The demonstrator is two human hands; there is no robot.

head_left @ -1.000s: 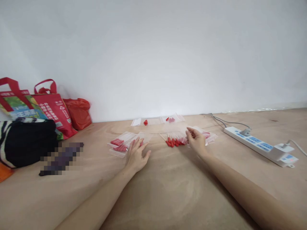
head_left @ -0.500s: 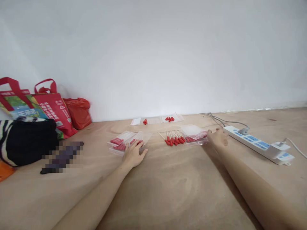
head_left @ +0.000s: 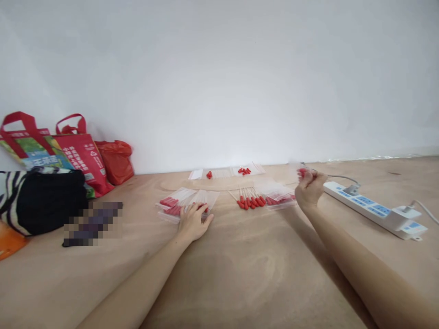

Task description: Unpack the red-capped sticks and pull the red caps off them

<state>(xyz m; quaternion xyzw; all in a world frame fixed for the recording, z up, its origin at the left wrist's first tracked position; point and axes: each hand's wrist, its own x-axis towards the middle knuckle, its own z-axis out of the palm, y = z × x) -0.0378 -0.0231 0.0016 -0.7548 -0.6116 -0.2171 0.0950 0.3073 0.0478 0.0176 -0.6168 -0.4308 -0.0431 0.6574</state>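
Note:
My left hand (head_left: 195, 222) lies with its fingers spread over a pile of clear plastic bags (head_left: 173, 203), which hold red-tipped sticks. My right hand (head_left: 309, 188) is raised off the table, fingers pinched on a clear bag (head_left: 302, 172) with red showing inside; the bag is blurred. Just left of it lies a stack of similar clear bags (head_left: 281, 196). Loose white sticks with red tips (head_left: 252, 201) fan out between the two piles. Farther back rest flat clear sleeves (head_left: 222, 172) with a few red pieces (head_left: 244, 171) on them.
A white power strip (head_left: 370, 208) with plugs and a grey cable lies at the right. Left are red shopping bags (head_left: 84, 157), a red plastic bag (head_left: 115, 162), a black cloth item (head_left: 48, 198) and a pixelated dark object (head_left: 94, 224). A white wall (head_left: 254, 82) stands behind the table.
My right hand has lifted a bag from the right stack, rising and turning upward. My left hand stays on the left pile. The view has shifted slightly.

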